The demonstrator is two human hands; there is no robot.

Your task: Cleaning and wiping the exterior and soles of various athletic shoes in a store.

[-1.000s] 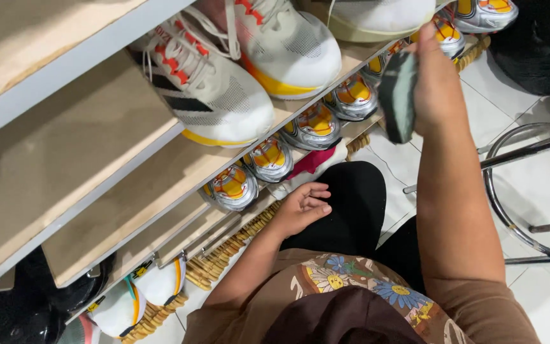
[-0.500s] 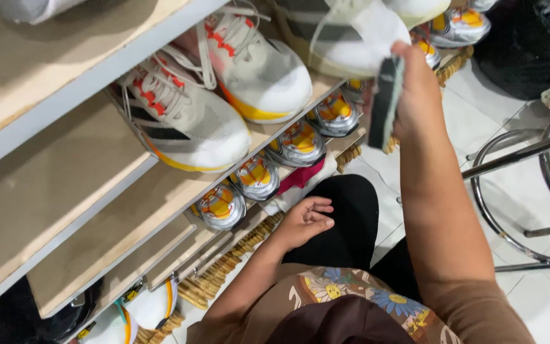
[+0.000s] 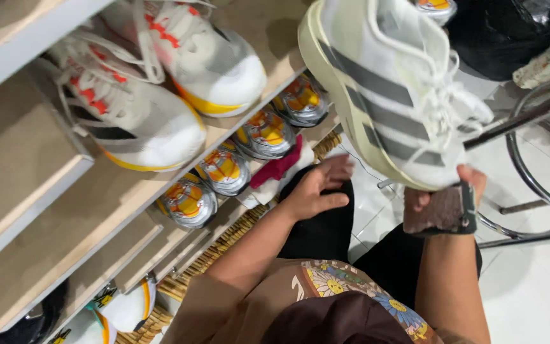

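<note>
My right hand (image 3: 439,199) grips a white sneaker with grey stripes (image 3: 383,83) from below, tilted with its pale sole toward the shelves. A dark green scrubbing pad (image 3: 445,210) is pinched in the same hand, under the shoe. My left hand (image 3: 316,188) rests on my black-trousered knee, fingers apart, holding nothing. It lies close to a row of silver and orange shoes (image 3: 224,169) on a low shelf.
Wooden shelves with white edges (image 3: 52,210) rise at the left and carry two white, orange and yellow sneakers (image 3: 128,121). A pink cloth (image 3: 278,167) lies by the silver shoes. A woven mat (image 3: 243,226) sits beneath. A chrome stool frame (image 3: 542,178) and black bag (image 3: 504,32) stand at the right.
My right hand, still with the pad, has taken the white striped sneaker off the upper shelf and brought it down in front of me. My left hand's fingers have spread on the knee.
</note>
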